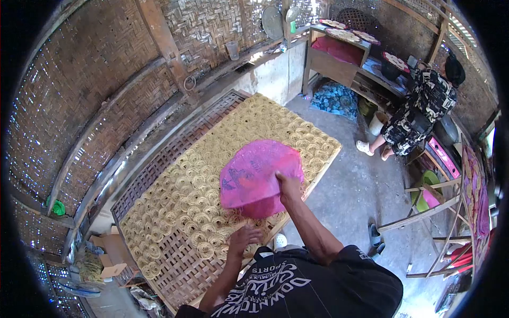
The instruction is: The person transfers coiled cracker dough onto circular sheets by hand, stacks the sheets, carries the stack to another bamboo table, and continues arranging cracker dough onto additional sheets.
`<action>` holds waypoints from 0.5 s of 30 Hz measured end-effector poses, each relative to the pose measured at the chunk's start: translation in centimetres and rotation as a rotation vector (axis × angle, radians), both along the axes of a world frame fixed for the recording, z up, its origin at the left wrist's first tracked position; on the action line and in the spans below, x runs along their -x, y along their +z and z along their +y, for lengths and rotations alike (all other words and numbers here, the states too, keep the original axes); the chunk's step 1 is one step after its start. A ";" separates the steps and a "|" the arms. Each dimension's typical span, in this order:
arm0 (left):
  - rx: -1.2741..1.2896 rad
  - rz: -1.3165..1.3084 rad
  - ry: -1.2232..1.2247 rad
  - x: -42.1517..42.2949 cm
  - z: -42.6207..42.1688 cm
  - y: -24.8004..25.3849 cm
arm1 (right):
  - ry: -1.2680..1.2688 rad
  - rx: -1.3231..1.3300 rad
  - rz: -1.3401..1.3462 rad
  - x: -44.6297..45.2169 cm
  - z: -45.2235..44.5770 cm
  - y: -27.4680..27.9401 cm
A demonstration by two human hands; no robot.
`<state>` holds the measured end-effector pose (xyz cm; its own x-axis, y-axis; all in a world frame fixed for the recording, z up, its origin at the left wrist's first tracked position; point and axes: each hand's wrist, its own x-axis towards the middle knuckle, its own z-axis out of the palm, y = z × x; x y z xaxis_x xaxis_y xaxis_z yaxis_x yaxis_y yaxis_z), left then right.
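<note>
Holding the sheet (254,172), pink with a dark print, at its right side in the right hand (289,189), with the thumb showing on top and the other fingers mostly hidden. Spreading from that grip mainly leftward and away, over the coils (193,206), and covering some of them. Darker along the side nearest the left fingers. Holding nothing visible in the left hand (244,238), left of the right and nearer the body, with fingers extended and only slightly apart. Pointing with those fingertips to the right, just short of the sheet, low over the near edge of the coils; cannot tell whether touching them. Can see, left of the left fingers, slats of the woven rack (183,262) under the coils, and farther left, past the rack, a box (111,259). Well beyond both sets of fingers, can make out a woven wall (207,26) and a cup (232,50) on its ledge. Far beyond and to the right of the right fingers, can see round discs (342,35) on a cabinet (331,62), a blue bag (335,99) below, and another person (424,106) near a bucket (377,123). Closer, right of the right fingers, can see sandals (375,233) on the floor (339,222).
</note>
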<state>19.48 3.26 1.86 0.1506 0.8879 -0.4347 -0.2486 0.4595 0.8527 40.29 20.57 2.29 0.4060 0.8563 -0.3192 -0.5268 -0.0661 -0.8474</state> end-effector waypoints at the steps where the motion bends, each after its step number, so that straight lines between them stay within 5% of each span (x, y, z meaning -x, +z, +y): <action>1: 0.026 -0.183 -0.023 0.0 0.8 -1.2 | 0.009 -0.076 0.154 0.4 0.0 2.7; 5: 0.245 -0.421 0.243 -2.4 4.9 0.8 | 0.035 -0.110 0.279 -0.3 -1.4 9.4; 8: 0.027 -0.509 0.329 -3.2 6.5 5.7 | 0.126 -0.104 0.038 -2.7 -2.1 5.8; 11: -0.249 -0.628 0.536 -2.3 10.8 -1.7 | 0.192 0.139 -0.775 -6.2 -3.0 -3.9; 14: 0.055 0.025 0.334 -1.7 8.7 -0.6 | 0.059 0.259 -1.273 -6.5 -4.1 -4.4; 15: 0.079 0.045 0.344 -1.8 8.4 -0.6 | 0.013 0.284 -1.387 -6.3 -4.5 -3.7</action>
<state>21.26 11.63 1.24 -0.1723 0.8468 -0.5032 -0.3631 0.4202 0.8316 46.58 16.07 -1.42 0.5204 0.8374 0.1671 0.7119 -0.3174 -0.6265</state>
